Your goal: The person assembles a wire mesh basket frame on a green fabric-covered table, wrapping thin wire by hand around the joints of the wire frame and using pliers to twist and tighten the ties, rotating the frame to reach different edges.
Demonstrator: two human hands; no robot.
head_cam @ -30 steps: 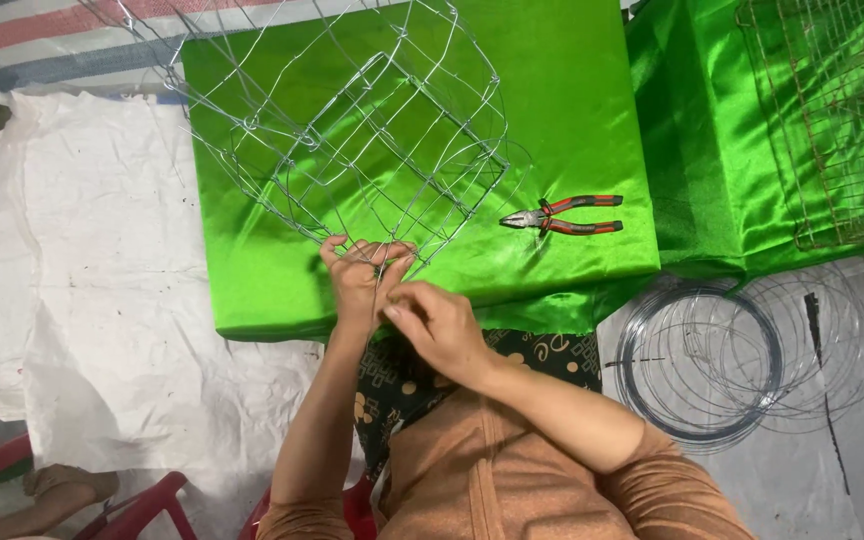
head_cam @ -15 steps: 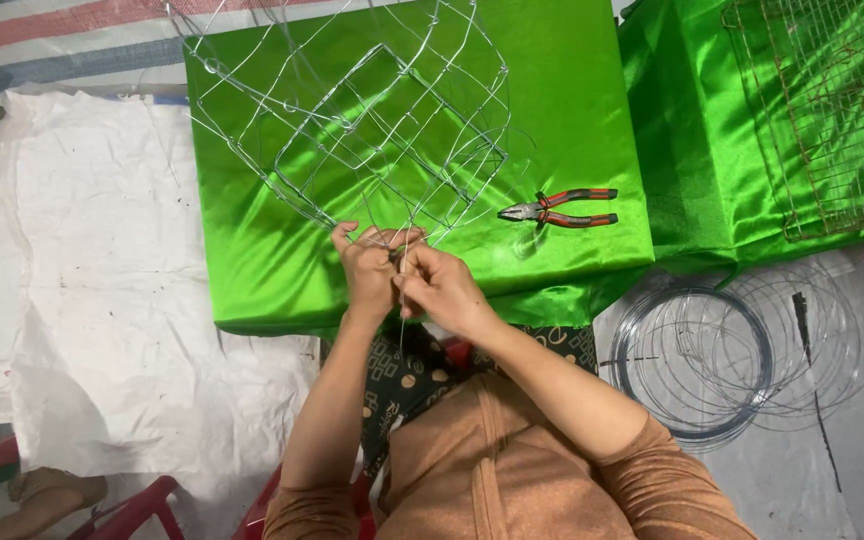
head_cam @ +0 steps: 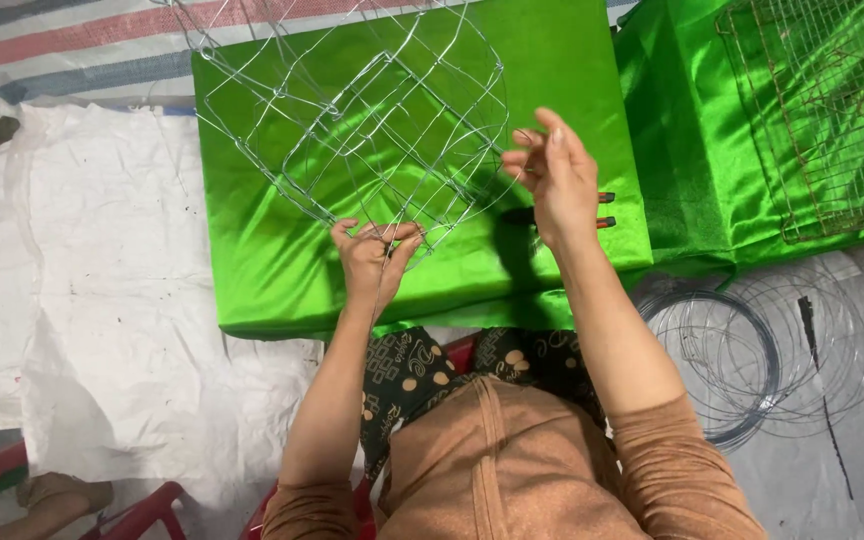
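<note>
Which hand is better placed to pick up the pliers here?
Probably the right hand: it hovers open directly above the pliers, while the left hand pinches the wire frame at its near edge.

Green satin table [head_cam: 272, 280], white sheet [head_cam: 82, 330] on floor, striped tarp [head_cam: 62, 40] behind, red chair [head_cam: 142, 515] below.

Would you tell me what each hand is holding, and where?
The left hand pinches the wire frame at its near bottom edge. The right hand appears empty.
</note>
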